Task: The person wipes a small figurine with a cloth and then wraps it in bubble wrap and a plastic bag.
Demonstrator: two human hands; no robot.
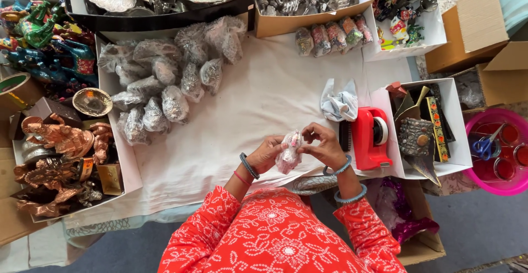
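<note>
1. Both hands are meeting at the lower middle of the frame, over the white cloth of the desk (264, 102), and gripping one small wrapped figurine (289, 152) between them
2. The left hand (267, 154) is cupping the figurine from its side and the right hand (322, 146) is pinching its upper end with bent fingers; this grip looks like it is keeping the clear wrap tight around the piece
3. The figurine is standing nearly upright, its long axis running top to bottom of the frame and leaning slightly right at the top; which end is its head I cannot tell through the wrap
4. A red tape dispenser (369, 138) is sitting just right of the right hand, probably kept within reach for sealing
5. A heap of wrapped pieces (165, 80) is lying at upper left on the cloth, well apart from the hands, seemingly grouped as finished ones
6. Boxes of metal figures (60, 157) are lining the left edge, and a pink tub (498, 152) with scissors is sitting at far right
</note>
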